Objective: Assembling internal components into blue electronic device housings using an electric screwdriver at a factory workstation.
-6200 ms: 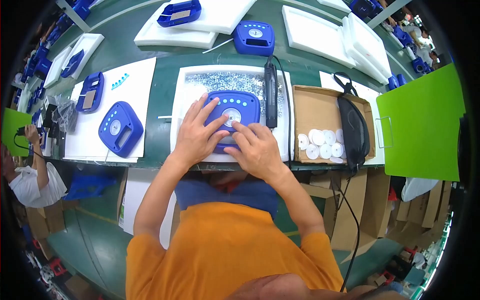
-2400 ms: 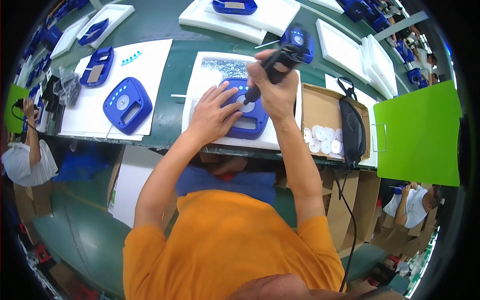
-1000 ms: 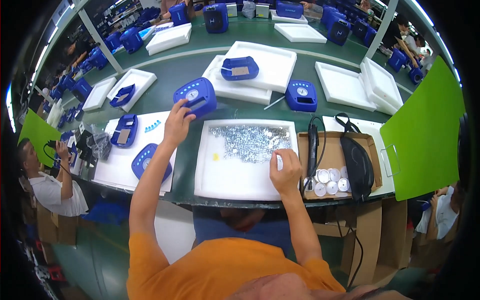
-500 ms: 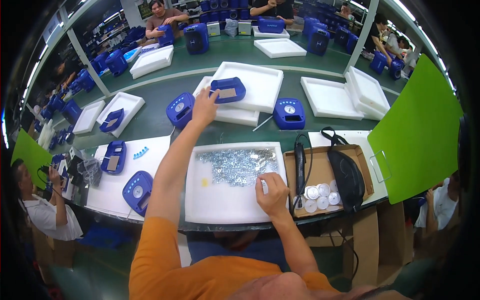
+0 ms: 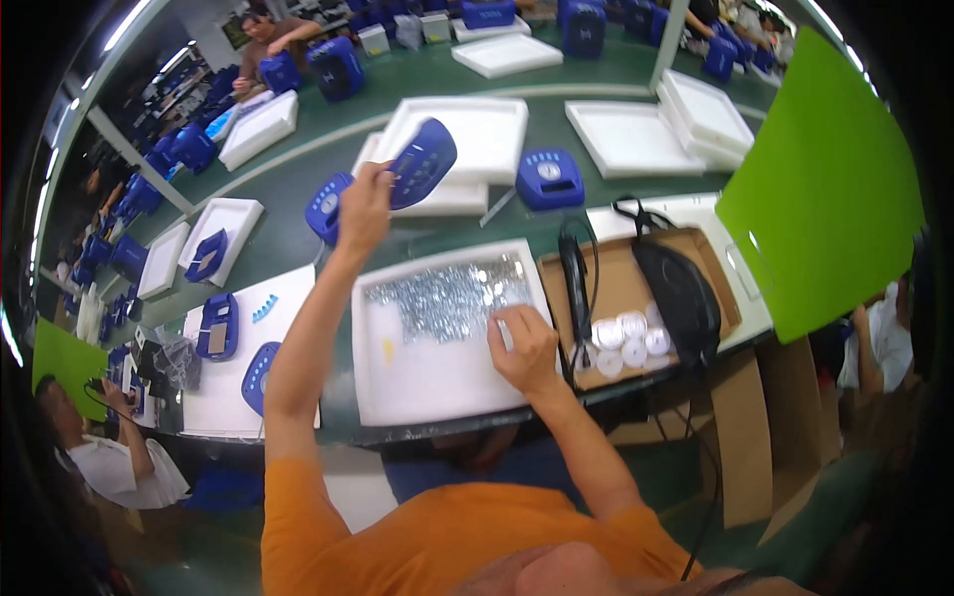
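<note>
Toward the left of the desk [image 5: 527, 226]: white sheet [image 5: 253, 417] bearing an open blue tray [image 5: 221, 306] and a dotted blue cover [image 5: 259, 379]. Next, left hand [image 5: 366, 209], raised, fingers clasping the near-left edge of a blue shell [image 5: 427, 159]. Shell tilted, held up off the desk, reaching up and right from the fingers; surface blurred, any writing on it illegible. White foam tray [image 5: 437, 392] holds loose metal bits [image 5: 422, 308]. Far side, blue box [image 5: 489, 13] with pale marking, too small to read. Right hand [image 5: 524, 348] over foam tray's right side, fingers curled; cannot tell whether pinching anything. Rightward, cardboard box [image 5: 611, 283], white discs [image 5: 633, 326], black pouch [image 5: 679, 293].
</note>
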{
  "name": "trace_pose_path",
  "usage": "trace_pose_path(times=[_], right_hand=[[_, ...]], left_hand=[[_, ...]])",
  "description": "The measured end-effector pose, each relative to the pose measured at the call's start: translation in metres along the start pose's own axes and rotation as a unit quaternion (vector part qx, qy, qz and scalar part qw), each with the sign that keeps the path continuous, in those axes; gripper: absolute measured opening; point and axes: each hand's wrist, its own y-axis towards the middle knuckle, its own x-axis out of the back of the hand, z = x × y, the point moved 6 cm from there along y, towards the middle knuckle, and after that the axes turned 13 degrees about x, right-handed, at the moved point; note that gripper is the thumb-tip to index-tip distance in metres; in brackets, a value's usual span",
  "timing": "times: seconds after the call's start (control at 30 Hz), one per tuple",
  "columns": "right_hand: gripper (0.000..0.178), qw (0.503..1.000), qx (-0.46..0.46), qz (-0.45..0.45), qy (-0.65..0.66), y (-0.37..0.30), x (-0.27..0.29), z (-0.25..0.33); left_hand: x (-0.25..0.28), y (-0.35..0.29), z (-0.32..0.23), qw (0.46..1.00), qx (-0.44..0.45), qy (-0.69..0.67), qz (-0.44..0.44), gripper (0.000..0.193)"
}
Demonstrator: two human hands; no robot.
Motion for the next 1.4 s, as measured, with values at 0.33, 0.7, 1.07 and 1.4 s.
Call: trace_pose_path(times=[0.33,0.7,1.07,1.4], right_hand=[[0.048,0.982,-0.044,0.061,0.174,0.033,0.025,0.029],[0.048,0.940,-0.084,0.198,0.266,0.035,0.036,0.058],[0.044,0.862,-0.352,0.185,0.314,0.003,-0.007,-0.031],[0.054,0.878,-0.255,0.392,0.103,-0.003,-0.016,-0.037]], left_hand=[[0.121,-0.186,-0.039,0.938,0.225,-0.183,0.189,0.031],[0.124,-0.242,-0.022,0.870,0.316,-0.259,0.277,0.035],[0.094,-0.245,0.055,0.926,0.267,-0.115,0.242,0.069],[0.090,-0.214,0.040,0.971,0.085,0.197,0.108,0.025]])
